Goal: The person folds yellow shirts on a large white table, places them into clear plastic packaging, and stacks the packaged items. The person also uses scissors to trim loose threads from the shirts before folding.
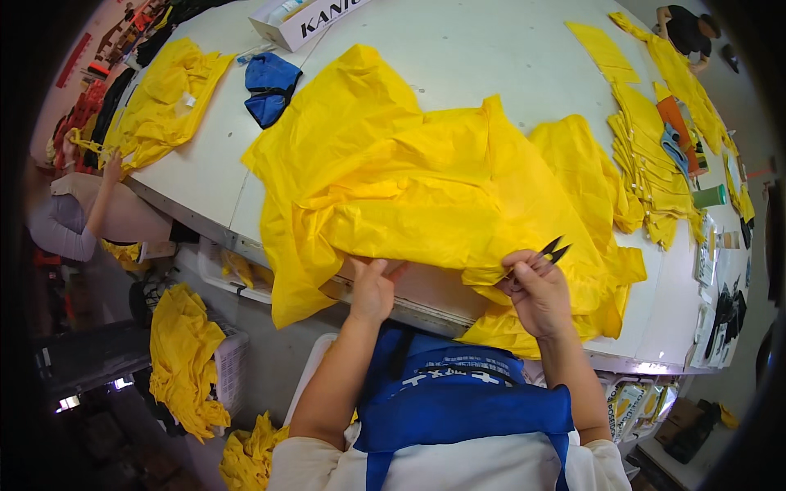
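Note:
A large yellow garment (409,180) of thin, crinkled fabric lies spread over the white table in front of me, its near edge hanging over the table's front. At that near edge, my left hand (375,290) grips the fabric, thumb at the hem and some fingers hidden beneath. My right hand (540,295) is closed around a pair of small black thread snips (553,250), blades pointing up and away to the right. The fingertips of this hand are also close to the garment's edge; whether they pinch it, I cannot tell.
The white table (483,49) carries a blue pouch (271,86), a white box (303,24) and stacked yellow pieces (651,155) at right. A person (78,204) handles yellow fabric at left; another (688,34) is far right. Yellow cloth (184,352) drapes over a crate (232,368) below left.

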{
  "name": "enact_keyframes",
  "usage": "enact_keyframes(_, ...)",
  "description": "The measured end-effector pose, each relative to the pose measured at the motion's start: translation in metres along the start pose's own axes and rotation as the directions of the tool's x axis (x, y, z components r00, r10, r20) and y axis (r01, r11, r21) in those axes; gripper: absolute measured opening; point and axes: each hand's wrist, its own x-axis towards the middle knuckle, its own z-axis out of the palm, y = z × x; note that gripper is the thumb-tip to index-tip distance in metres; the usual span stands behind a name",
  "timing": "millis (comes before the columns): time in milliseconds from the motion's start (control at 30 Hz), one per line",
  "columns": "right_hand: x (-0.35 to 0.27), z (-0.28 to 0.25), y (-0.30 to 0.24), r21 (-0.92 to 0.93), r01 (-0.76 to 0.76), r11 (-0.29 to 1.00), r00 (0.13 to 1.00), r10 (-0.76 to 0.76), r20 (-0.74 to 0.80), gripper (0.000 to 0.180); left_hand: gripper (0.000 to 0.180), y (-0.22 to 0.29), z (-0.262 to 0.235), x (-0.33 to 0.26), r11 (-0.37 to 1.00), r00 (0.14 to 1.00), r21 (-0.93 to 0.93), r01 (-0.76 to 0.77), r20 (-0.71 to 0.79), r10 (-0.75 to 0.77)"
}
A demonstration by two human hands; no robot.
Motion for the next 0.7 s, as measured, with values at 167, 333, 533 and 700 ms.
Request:
enact_keyframes(167,-0.018,0.005,-0.002,-0.192,0.190,0.963,0.981,-0.196,-0.009,0.014,0.072,0.036,0.035,0.033,0.960,0.947,-0.188,-0.210,0.204,0.247)
enact_keyframes(333,-0.037,0.006,0.003,-0.365,0.290,0.885,0.950,-0.313,-0.003,0.017,0.069,0.087,0.081,0.028,0.933,0.912,0.106,-0.343,0.277,0.303)
enact_keyframes(533,-0.050,-0.001,0.004,0.103,0.166,0.981,0.986,-0.167,0.002,0.019,0.064,0.098,0.097,0.018,0.946,0.962,0.230,-0.227,0.206,0.181)
enact_keyframes(700,-0.043,-0.001,0.028,-0.289,0.260,0.921,0.963,-0.269,0.010,0.017,0.062,0.012,0.055,-0.064,0.933,0.919,-0.115,0.341,0.251,-0.305)
